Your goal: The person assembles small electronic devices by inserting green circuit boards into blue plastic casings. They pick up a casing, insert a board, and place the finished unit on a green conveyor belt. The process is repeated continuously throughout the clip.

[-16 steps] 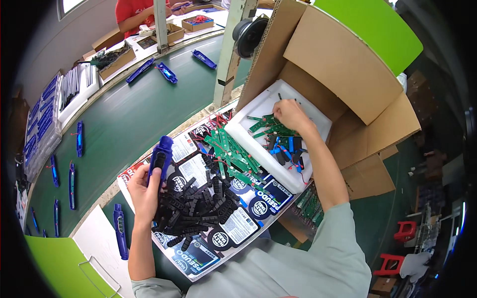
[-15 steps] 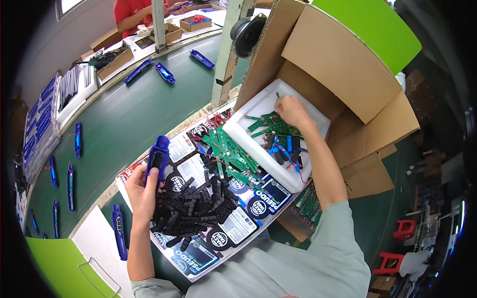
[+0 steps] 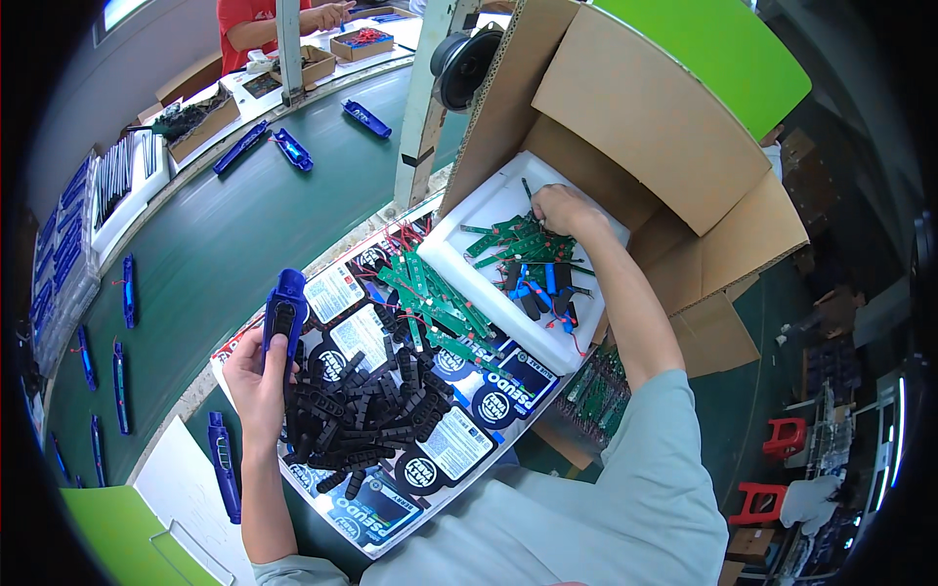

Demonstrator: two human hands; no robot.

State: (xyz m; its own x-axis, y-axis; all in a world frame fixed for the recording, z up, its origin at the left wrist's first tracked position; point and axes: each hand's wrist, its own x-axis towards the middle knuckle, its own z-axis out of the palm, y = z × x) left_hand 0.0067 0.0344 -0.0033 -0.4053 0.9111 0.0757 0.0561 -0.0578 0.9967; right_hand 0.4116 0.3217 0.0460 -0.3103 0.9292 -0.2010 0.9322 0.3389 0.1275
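Observation:
My left hand (image 3: 258,379) grips a dark blue plastic housing (image 3: 286,308) with a black insert, held upright beside a heap of black ribbed plastic pieces (image 3: 366,415). Inside a white foam tray (image 3: 459,285), my right hand (image 3: 565,209) has its fingers pinched together. From them juts the dark end of a narrow green circuit board (image 3: 528,188); the rest is hidden by the hand. Just below lie more green circuit boards (image 3: 513,240) and blue and black cylinders with red wires (image 3: 547,283). Another pile of wired green boards (image 3: 435,298) rests outside the tray.
A cardboard box (image 3: 645,107) encloses the tray's far side. Along the left runs a green conveyor belt (image 3: 195,259) carrying several blue housings. One blue housing (image 3: 224,467) lies by my left forearm. Across the belt, a person in red (image 3: 249,34) works beside small cartons.
The whole view has shifted, so the scene sits slightly further left. My left hand still holds the blue housing, and my right hand stays in the foam tray with little movement.

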